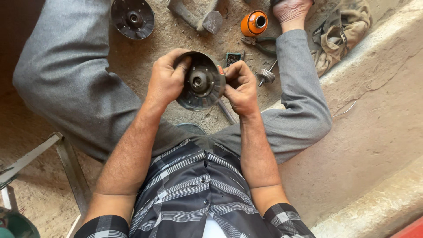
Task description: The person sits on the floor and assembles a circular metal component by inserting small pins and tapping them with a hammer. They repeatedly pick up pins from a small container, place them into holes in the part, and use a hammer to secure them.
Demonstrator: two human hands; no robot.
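You're holding the drum (200,81) mid-air over your lap, left hand (165,81) clamped on its rim, right hand (240,88) pinching the other edge; greasy grip could slip and drop it onto the dirt floor (374,123), fouling the hub.

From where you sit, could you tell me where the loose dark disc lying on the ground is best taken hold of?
Take the disc by its outer rim, coming from above: it lies flat with a raised hub in the middle, and the rim is bare all round.
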